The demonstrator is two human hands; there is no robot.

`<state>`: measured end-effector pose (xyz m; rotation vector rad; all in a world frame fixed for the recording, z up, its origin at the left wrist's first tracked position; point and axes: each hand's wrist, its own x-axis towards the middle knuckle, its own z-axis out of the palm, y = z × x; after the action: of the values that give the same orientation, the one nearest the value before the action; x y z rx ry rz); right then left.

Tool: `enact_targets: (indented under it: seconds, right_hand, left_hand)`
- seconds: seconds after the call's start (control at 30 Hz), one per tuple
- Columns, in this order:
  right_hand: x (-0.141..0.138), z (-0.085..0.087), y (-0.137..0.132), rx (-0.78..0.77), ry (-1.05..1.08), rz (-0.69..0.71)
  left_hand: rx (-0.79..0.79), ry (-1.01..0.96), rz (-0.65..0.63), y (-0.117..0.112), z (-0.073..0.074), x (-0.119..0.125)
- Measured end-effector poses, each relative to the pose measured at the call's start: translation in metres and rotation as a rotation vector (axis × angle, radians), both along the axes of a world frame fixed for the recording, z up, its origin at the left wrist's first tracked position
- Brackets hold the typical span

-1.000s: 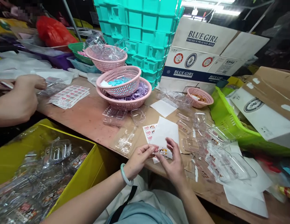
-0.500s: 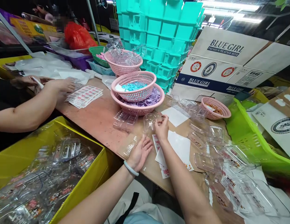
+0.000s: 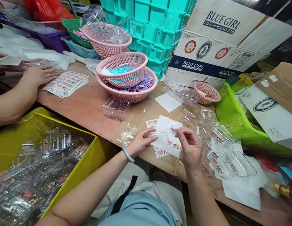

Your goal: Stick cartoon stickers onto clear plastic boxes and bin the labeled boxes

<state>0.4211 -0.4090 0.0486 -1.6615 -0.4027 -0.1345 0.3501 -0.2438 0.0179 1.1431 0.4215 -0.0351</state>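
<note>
My left hand (image 3: 140,142), with a pale green bangle at the wrist, grips a small clear plastic box (image 3: 160,137) over a white sticker sheet (image 3: 168,133) with cartoon stickers near the table's front edge. My right hand (image 3: 189,144) hovers just right of the box, thumb and forefinger pinched on a small sticker at the box's right end. More clear boxes (image 3: 218,147) lie scattered to the right of my hands.
Stacked pink baskets (image 3: 127,78) of blue and purple pieces sit mid-table, a small pink basket (image 3: 207,92) behind. A yellow bin (image 3: 89,163) of filled boxes stands at left. Another person's hand (image 3: 39,75) rests on sticker sheets (image 3: 66,83). A green crate (image 3: 232,119) sits at right.
My right hand came back from the clear boxes near the pink baskets to the sticker sheet. My left hand lifted off the table and now holds a clear box.
</note>
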Motion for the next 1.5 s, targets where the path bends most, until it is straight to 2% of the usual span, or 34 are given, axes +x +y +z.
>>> enact_targets:
  seconds: [0.07, 0.1, 0.23, 0.33, 0.5, 0.77, 1.3, 1.4, 1.5]
  right_hand:
    - [-0.006, 0.004, -0.003, -0.038, 0.179, 0.180]
    - [-0.009, 0.003, -0.002, -0.050, 0.251, 0.222]
    - [-0.015, -0.003, 0.002, -0.022, 0.382, 0.217]
    - [-0.017, -0.005, -0.001, -0.067, 0.427, 0.262]
    - [-0.021, -0.006, -0.003, -0.149, 0.416, 0.260]
    - [-0.021, -0.009, -0.002, -0.139, 0.481, 0.264]
    - [-0.021, -0.011, -0.001, -0.145, 0.475, 0.268]
    - [-0.021, -0.012, -0.001, -0.199, 0.437, 0.266]
    - [-0.026, -0.013, -0.002, -0.343, 0.302, 0.218]
  left_hand:
    - [0.024, -0.002, -0.057, -0.001, -0.003, 0.000]
    - [0.028, -0.009, -0.073, -0.001, -0.004, 0.000]
    - [0.046, -0.028, -0.112, -0.001, -0.006, 0.001]
    - [0.030, -0.028, -0.113, 0.001, -0.008, 0.000]
    - [0.020, -0.048, -0.078, 0.000, -0.013, -0.004]
    - [0.144, -0.074, -0.142, -0.002, -0.013, -0.006]
    - [0.225, -0.076, -0.201, -0.001, -0.004, -0.005]
    - [0.249, -0.084, -0.248, 0.000, -0.003, -0.006]
    - [0.267, -0.091, -0.286, -0.001, -0.003, -0.007]
